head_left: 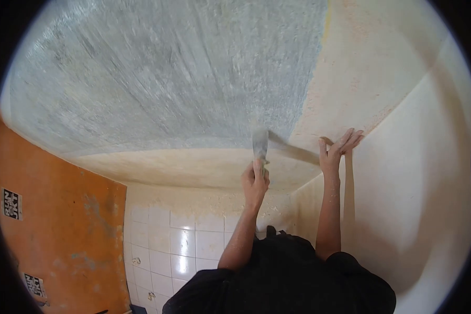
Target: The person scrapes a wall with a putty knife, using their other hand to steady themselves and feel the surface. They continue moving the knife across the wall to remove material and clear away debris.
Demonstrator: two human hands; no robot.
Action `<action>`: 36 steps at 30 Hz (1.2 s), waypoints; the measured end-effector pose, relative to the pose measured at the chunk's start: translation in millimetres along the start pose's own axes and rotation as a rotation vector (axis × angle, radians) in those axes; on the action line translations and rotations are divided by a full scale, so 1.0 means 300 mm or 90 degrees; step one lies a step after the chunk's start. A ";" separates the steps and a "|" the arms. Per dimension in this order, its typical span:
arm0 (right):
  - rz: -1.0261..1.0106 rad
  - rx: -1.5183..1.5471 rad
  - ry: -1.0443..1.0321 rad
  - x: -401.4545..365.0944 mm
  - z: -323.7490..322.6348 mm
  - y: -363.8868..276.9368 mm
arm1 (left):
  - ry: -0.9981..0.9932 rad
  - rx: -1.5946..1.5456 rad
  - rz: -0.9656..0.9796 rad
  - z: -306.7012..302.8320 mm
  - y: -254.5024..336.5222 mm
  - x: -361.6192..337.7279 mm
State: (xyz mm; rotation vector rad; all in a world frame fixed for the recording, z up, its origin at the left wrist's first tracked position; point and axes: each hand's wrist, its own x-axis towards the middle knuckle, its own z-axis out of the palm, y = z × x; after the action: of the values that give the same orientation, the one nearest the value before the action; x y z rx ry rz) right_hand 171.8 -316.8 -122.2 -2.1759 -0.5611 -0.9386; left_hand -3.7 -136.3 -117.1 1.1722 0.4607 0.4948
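My left hand (pixel 255 183) is wrapped round the handle of a putty knife (pixel 260 141), its wide blade pointing up at the wall. The blade overlaps the lower edge of a grey, streaky patch (pixel 183 78) on that wall. To the right, my right hand (pixel 338 152) rests with fingers spread near the corner where two pale walls meet. Nothing is held in it. Pale dust coats the fingers of both hands.
An orange wall (pixel 63 225) with black-and-white stickers (pixel 11 204) stands at the left. White floor tiles (pixel 183 246) lie below, scattered with crumbs and dust near the wall. A bare cream wall (pixel 403 172) runs along the right.
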 end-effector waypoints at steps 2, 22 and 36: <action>-0.005 0.006 0.004 0.024 -0.034 -0.081 | -0.013 0.039 0.064 0.022 0.079 0.021; 0.033 -0.018 -0.097 0.074 -0.013 -0.104 | -0.062 0.001 0.038 -0.058 0.250 0.046; 0.031 0.016 -0.080 0.077 -0.023 -0.140 | -0.278 -0.191 -0.141 -0.131 0.276 -0.011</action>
State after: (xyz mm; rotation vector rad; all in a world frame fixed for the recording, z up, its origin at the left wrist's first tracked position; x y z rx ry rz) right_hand 157.7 -291.2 -83.6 -2.2267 -0.5745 -0.7682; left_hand -39.5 -83.4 -51.2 0.8925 0.1277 0.1015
